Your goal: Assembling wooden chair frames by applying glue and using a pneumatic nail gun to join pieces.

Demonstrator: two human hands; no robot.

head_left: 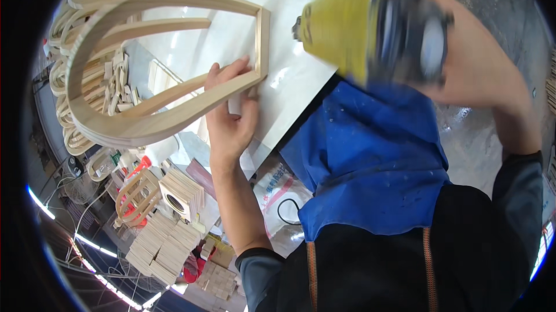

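A pale bent-wood frame [168, 127], rounded at one end and closed by a straight crosspiece, stands tilted over the white tabletop [301, 95]. My left hand [231, 109] is closed around its lower side, close to the corner with the crosspiece. Some of my fingers are hidden behind the wood. On the right, my right hand [457, 63] grips a yellow-and-black power tool [347, 31], raised above the table's edge. Its short dark nose points left toward the crosspiece, with a gap between them. Motion blurs the tool, so its exact kind is unclear.
Bundles of curved wooden parts [72, 86] lie beyond the frame at the left. Stacked wooden boards [162, 245] and square blocks with a round opening [179, 196] stand at lower left. A blue apron [370, 156] covers my front near the table edge.
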